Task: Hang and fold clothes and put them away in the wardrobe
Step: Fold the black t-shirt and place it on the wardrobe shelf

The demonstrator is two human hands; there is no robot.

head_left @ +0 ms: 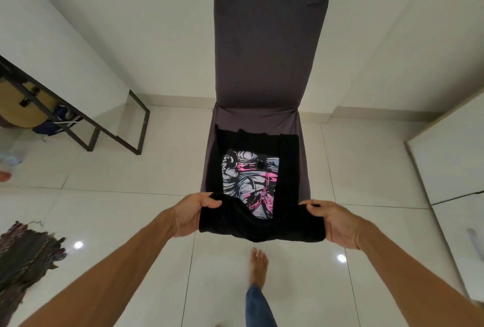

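A black T-shirt (288,166) with a pink, white and grey print lies on the seat of a dark grey covered chair (264,46), sides folded inward. Its lower end hangs over the seat's front edge. My left hand (192,215) grips the lower left corner of the shirt. The lower right corner is gripped by my right hand (337,224). Both hands hold that end a little above the floor, in front of the chair.
A dark patterned garment (25,256) lies on the white tiled floor at the lower left. A black metal frame table (86,122) stands at the left with bags under it. White cabinet doors (455,159) are at the right. My bare foot (258,266) is below the shirt.
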